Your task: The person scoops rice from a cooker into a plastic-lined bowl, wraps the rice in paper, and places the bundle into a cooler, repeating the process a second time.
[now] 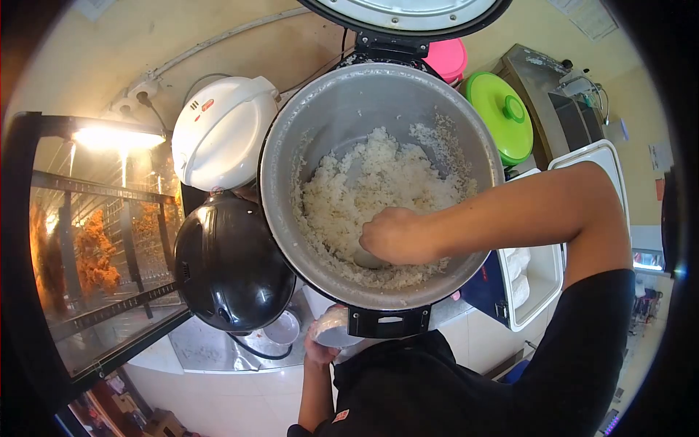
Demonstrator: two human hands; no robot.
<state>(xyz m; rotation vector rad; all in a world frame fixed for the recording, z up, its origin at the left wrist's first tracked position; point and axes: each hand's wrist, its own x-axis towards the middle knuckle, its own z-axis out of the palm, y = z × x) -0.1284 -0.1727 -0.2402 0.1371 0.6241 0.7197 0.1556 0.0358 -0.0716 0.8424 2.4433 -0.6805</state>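
Observation:
A large grey pot (280,146) with its lid (411,11) raised holds white rice (386,171). Inside the pot, my right hand (399,235) is closed around a pale scoop (369,258), whose lower end is down in the rice. Grains cling to the pot's inner wall. Below the pot's front handle (388,322), my left hand (320,348) holds a small bowl (339,335) tilted at the pot's outer side. The pot hides part of the bowl.
Left of the pot are a white cooker (222,135) and a black cooker (233,262). A lit glass cabinet (109,197) with fried food stands further left. To the right are a green lid (495,116) and an open cooler box (542,291).

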